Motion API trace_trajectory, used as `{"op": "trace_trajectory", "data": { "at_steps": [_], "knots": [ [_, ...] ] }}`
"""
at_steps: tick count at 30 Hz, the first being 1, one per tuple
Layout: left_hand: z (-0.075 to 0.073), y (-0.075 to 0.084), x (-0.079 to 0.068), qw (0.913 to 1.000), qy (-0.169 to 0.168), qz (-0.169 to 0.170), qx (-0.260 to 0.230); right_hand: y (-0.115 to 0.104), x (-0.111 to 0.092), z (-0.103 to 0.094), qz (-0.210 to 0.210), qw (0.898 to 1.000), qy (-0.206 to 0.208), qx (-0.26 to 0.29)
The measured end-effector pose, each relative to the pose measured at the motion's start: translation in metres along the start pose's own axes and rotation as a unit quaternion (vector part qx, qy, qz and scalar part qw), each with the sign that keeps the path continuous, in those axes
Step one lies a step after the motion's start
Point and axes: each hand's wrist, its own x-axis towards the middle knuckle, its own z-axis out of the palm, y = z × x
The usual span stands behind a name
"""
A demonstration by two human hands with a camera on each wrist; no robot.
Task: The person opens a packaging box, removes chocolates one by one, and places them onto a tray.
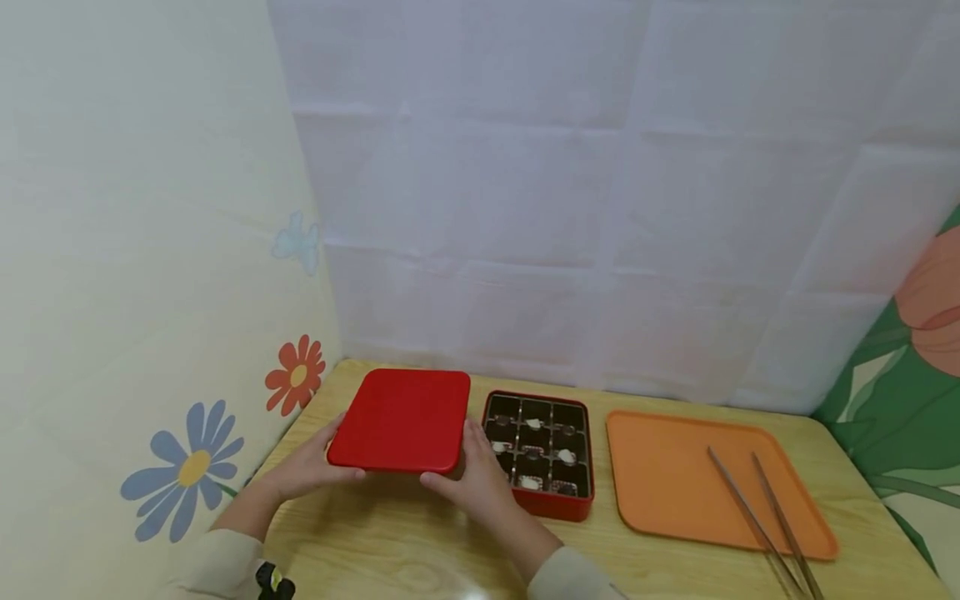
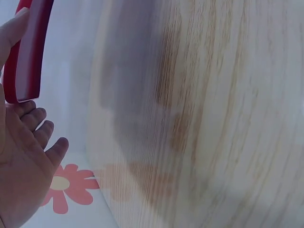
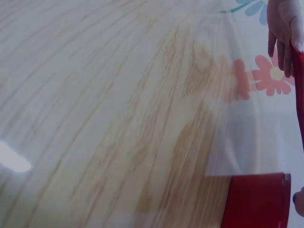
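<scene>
White cloth backdrop, floral panels at both sides, wood-grain worktop [image 1: 405, 550] below. You've got the red lid [image 1: 405, 421] in both hands, raised off the worktop, just left of the red box [image 1: 551, 505]. Your left hand [image 1: 311, 467] grips its left side, thumb at the near edge, the fingers partly spread; your right hand [image 1: 480, 479] grips the right side, thumb near the front corner, fingers along the edge, gap between them only about the lid's thickness. The box sits uncovered, dark divided insert showing, small pieces in several compartments, some white-topped. Right of it, an orange tray [image 1: 660, 475] lies flat, with two long metal prongs [image 1: 738, 498] across its near edge.
</scene>
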Motion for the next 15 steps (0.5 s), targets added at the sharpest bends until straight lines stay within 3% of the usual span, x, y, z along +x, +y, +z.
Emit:
{"op": "trace_trajectory", "data": {
  "at_steps": [7,15],
  "knots": [
    [-0.009,-0.003,-0.006,0.9999,-0.010,-0.007,0.008,-0.007,0.003,0.011,-0.002,1.000,0.009,0.010],
    [-0.017,-0.006,-0.014,0.9976,-0.014,-0.039,0.055,-0.015,0.001,0.024,0.001,1.000,0.008,0.016]
  ]
}}
